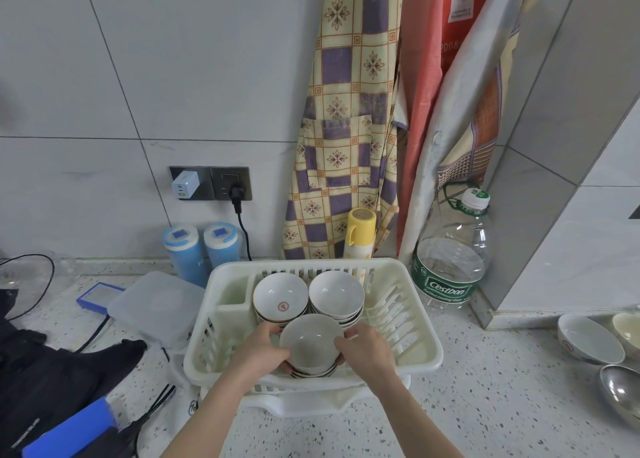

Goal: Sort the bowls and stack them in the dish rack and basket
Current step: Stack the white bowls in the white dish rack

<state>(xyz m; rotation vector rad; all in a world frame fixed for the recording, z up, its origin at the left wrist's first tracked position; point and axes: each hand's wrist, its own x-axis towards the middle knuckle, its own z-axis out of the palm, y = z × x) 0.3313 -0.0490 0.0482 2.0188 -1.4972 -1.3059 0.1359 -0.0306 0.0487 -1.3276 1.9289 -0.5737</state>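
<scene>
Nearest the camera, both forearms reach forward over the speckled worktop [485, 405]. The left hand [263, 348] and the right hand [363, 348] clasp a short stack of grey bowls [310, 345] from either side, fingers curled round its rims, holding it at the front of the white dish rack [415, 353]. At least three nested bowls show in the stack; I cannot tell whether it rests on the rack floor.

Behind it in the rack stand two taller stacks, side by side and just touching the held one. The left stack [280, 300] is topped by a white bowl with a red mark in its bottom; the right stack [336, 295] is topped by a plain white bowl. The rack's small side compartment at the back left holds nothing that can be seen.

At the right edge of the worktop, well apart from the rack, lie a white bowl with a red mark [588, 340], a cream bowl [628, 329] and a metal bowl [621, 392]. Left of the rack sit a clear lidded box [156, 305] and dark clothing [59, 378].

Against the tiled wall stand two blue canisters [201, 250], a yellow flask [360, 236] and a large water bottle [452, 260]. A checked apron [349, 111] hangs above.
</scene>
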